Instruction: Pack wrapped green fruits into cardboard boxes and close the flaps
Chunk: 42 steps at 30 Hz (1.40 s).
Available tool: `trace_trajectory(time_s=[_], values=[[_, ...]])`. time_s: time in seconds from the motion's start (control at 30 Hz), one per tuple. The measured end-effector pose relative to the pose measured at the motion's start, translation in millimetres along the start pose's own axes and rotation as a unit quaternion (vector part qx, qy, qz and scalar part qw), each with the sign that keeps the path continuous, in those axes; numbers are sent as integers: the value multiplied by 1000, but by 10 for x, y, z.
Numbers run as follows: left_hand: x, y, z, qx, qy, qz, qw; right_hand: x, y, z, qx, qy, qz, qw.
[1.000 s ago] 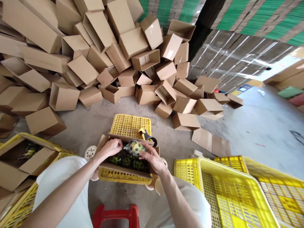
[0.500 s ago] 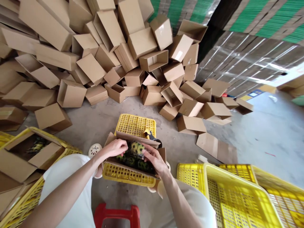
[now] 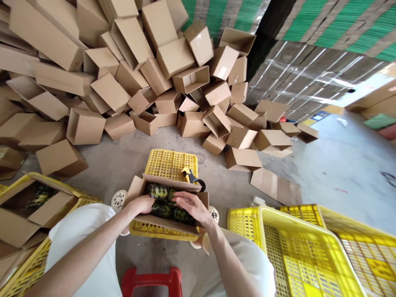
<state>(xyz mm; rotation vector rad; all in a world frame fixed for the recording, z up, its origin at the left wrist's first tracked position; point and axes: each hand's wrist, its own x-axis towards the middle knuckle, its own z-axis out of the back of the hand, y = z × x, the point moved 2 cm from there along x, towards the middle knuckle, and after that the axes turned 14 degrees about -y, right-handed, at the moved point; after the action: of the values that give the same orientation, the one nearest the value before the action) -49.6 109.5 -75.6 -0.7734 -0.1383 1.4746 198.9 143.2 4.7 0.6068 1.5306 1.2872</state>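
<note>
An open cardboard box [image 3: 133,190] stands on an upturned yellow crate [image 3: 161,231] between my knees. Several green and black patterned items in clear wrap [image 3: 163,209] lie inside it. My left hand [image 3: 144,204] reaches over the box's left side, its fingertips down among the items and hidden. On the right, my right hand [image 3: 192,206] is spread over the items, fingers apart and touching them. A yellow and black tape dispenser [image 3: 189,176] rests on the crate just behind the box.
Many cardboard boxes [image 3: 175,57] are heaped across the floor ahead. Yellow crates [image 3: 309,247] stand at the right. Another crate at the left holds an open box [image 3: 18,222]. A red stool [image 3: 151,278] is below me.
The wrapped item that was raised between my hands now lies in the box. My left hand has moved lower at the box's left end. The whole view has shifted slightly.
</note>
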Motion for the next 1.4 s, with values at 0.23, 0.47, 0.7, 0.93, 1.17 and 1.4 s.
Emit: trace_trajectory(time_s=[0.23, 0.47, 0.7, 0.93, 1.17, 1.4], values=[[-45, -142, 179, 79, -13, 4, 997, 21, -221, -177, -193, 139, 153, 959], [-159, -232, 832, -39, -80, -57, 994, 52, -151, -175, -149, 78, 155, 974], [-214, -249, 1021, -148, -98, 6, 984, 140, -95, -10, 102, -124, 1, 987], [-146, -469, 756, -234, -78, -45, 968, 155, -93, -1, 214, -190, -53, 957], [-132, -612, 633, -364, -29, 5, 931, 145, 3, 30, 261, -130, -47, 955], [-42, -484, 584, -610, -44, 122, 782, 183, -210, 22, -192, -49, 124, 972]])
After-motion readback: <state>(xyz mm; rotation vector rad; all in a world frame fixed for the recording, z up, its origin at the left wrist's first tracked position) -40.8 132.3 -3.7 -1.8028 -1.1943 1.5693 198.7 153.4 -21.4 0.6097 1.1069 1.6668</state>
